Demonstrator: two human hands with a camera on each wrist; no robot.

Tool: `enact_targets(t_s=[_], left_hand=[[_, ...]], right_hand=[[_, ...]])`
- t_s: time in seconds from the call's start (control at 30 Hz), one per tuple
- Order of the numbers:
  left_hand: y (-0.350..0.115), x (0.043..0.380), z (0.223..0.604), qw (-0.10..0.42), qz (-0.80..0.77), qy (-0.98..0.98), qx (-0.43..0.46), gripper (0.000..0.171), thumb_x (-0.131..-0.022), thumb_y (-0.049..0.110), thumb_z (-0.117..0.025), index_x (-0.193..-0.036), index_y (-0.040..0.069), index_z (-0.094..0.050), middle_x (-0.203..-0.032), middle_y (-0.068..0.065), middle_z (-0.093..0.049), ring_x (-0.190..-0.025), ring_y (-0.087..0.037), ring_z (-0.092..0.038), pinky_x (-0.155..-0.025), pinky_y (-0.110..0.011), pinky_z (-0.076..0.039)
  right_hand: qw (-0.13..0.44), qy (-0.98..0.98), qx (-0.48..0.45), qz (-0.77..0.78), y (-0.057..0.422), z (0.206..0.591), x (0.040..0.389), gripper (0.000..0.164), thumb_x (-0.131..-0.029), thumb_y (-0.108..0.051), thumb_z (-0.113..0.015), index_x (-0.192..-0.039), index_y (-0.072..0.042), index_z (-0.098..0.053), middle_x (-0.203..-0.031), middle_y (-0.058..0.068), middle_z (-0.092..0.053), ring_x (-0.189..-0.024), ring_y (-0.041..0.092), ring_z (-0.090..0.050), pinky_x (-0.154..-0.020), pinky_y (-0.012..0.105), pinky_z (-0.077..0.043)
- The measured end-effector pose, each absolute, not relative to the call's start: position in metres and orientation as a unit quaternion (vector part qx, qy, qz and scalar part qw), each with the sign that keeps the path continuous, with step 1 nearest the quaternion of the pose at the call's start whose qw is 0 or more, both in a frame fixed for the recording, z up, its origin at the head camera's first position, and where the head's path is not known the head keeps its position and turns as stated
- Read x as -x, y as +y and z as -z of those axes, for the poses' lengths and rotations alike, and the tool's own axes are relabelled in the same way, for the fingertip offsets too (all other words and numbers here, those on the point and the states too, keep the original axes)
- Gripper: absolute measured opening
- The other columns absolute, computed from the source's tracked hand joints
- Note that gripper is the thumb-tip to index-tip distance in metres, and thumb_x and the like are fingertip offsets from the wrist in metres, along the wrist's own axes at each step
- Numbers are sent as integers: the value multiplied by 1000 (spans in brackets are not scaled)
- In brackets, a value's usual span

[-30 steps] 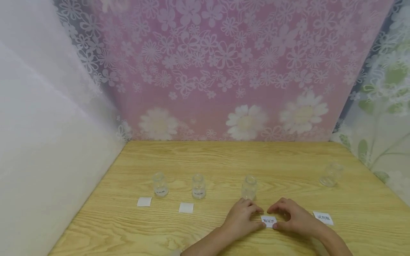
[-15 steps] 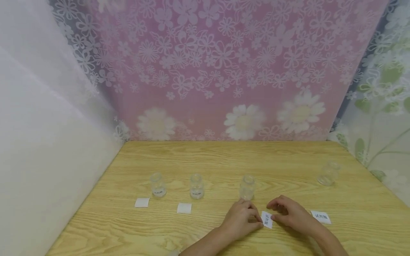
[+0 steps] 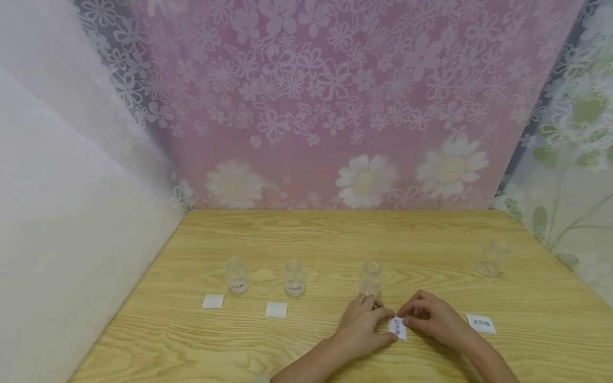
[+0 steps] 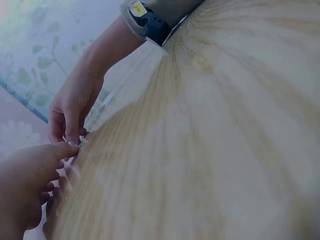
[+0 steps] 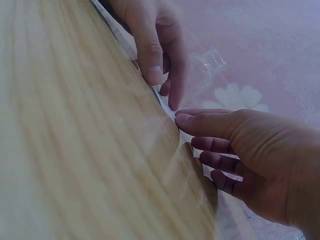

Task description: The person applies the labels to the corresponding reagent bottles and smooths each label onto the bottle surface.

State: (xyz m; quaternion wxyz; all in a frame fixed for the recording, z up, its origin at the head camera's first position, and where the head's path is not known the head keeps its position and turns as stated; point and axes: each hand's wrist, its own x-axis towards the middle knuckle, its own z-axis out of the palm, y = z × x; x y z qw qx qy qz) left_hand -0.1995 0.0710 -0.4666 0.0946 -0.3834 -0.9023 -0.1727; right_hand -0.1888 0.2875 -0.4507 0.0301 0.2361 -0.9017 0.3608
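Observation:
A small white label [image 3: 398,328] printed with dark characters lies on the wooden table between both hands in the head view. My left hand [image 3: 362,325] holds it at its left side, thumb at the near corner and index finger at the far one. At the label's far right corner, my right hand [image 3: 434,321] pinches with thumb and index finger. The right wrist view shows the left hand [image 5: 152,47] and right hand [image 5: 260,155] meeting at the paper's edge. Just beyond the left hand stands a clear glass bottle [image 3: 371,275], its base partly hidden.
Two glass bottles, one at the left [image 3: 237,276] and another bottle [image 3: 295,279] beside it, bear printed labels. Blank white papers [image 3: 213,301] lie before them. Another printed label [image 3: 481,323] lies right of my hands. A tilted-looking glass bottle [image 3: 493,259] stands far right on the table [image 3: 306,234].
The label between my hands has turned about a quarter turn, so its characters now run towards me. My right thumb and index finger have closed together at its far corner.

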Motion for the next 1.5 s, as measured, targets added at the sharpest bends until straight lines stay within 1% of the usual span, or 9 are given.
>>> enact_targets(t_s=[0.23, 0.37, 0.53, 0.73, 0.83, 1.0, 1.1, 1.3, 1.5], left_hand=[[73, 200, 468, 89, 178, -907, 370, 41, -80, 52, -64, -112, 26, -62, -108, 12, -48, -93, -3, -39, -80, -15, -34], [74, 200, 468, 82, 202, -908, 359, 42, -77, 50, -69, -108, 23, -58, -102, 15, -50, -90, -1, -40, -80, -15, -34], [74, 201, 467, 71, 284, -892, 345, 35, -75, 34, -76, -101, 19, -58, -92, 16, -51, -83, 3, -44, -71, -12, -37], [74, 200, 464, 18, 442, -851, 283, 14, -82, 14, -70, -90, 16, -59, -79, 15, -50, -70, 4, -46, -60, -12, -41], [75, 199, 462, -16, 513, -823, 243, 10, -84, 10, -68, -87, 15, -60, -76, 15, -51, -67, 3, -48, -59, -14, -43], [72, 198, 459, -61, 569, -794, 205, 12, -83, 7, -68, -84, 14, -58, -76, 14, -55, -68, 0, -51, -60, -16, -45], [71, 198, 458, -75, 602, -772, 190, 11, -82, 6, -68, -82, 12, -58, -75, 11, -57, -69, -2, -53, -61, -17, -46], [70, 201, 459, -88, 677, -714, 156, 8, -81, 5, -67, -85, 5, -60, -73, 5, -59, -67, -6, -55, -63, -19, -47], [63, 206, 457, -126, 702, -684, 153, 7, -87, 9, -63, -89, 2, -61, -77, 2, -61, -72, -11, -59, -66, -22, -48]], right_hand=[[33, -896, -248, -366, 286, 452, 190, 12, -83, -25, -68, -94, -19, -68, -87, -7, -52, -68, 9, -43, -56, 23, -39], [12, -900, -230, -370, 285, 450, 190, 21, -85, -28, -66, -100, -13, -66, -90, -5, -53, -75, 9, -45, -62, 23, -42], [-19, -890, -221, -398, 279, 450, 188, 16, -86, -26, -65, -95, -12, -64, -93, -2, -57, -87, 11, -52, -74, 25, -46], [-58, -868, -194, -453, 268, 447, 186, 17, -89, -22, -62, -94, -5, -61, -91, 3, -60, -82, 10, -56, -69, 25, -48], [-49, -860, -194, -470, 265, 444, 185, 16, -91, -17, -59, -97, -2, -60, -93, 5, -61, -83, 10, -57, -69, 25, -48], [5, -839, -225, -495, 258, 446, 182, 11, -92, -8, -55, -100, -2, -60, -92, 6, -62, -78, 12, -58, -64, 26, -49], [34, -835, -224, -502, 254, 447, 181, 13, -92, -5, -55, -103, -2, -60, -92, 7, -62, -74, 12, -56, -59, 28, -49], [12, -825, -181, -535, 250, 445, 181, 20, -92, -7, -55, -110, 4, -56, -90, 11, -59, -69, 16, -55, -57, 29, -50], [18, -823, -195, -533, 250, 445, 181, 15, -92, -6, -55, -105, 2, -58, -88, 8, -59, -69, 15, -54, -58, 27, -49]])
